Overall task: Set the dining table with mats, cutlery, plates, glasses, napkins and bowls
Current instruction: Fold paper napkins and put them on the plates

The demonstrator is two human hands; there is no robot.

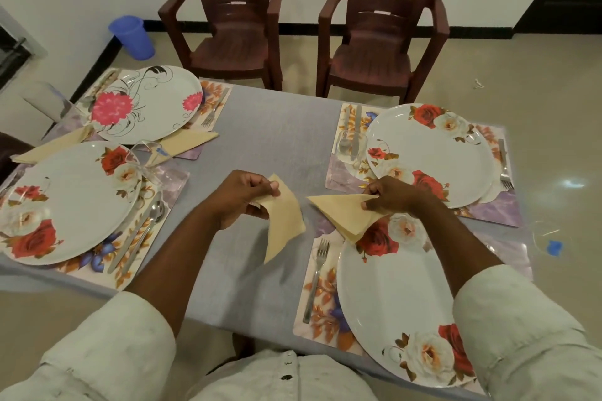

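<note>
My left hand pinches a folded cream napkin above the middle of the grey table. My right hand pinches a second folded cream napkin, held over the top edge of the near right plate. That plate lies on a floral mat with a fork to its left. The far right plate sits on its own mat with cutlery on both sides. Two more plates, one near and one far, lie on mats at the left, with napkins between them.
Two brown plastic chairs stand at the far side of the table. A blue bucket is on the floor by the wall. Clear glasses stand at the left setting, the far right setting and the right table edge.
</note>
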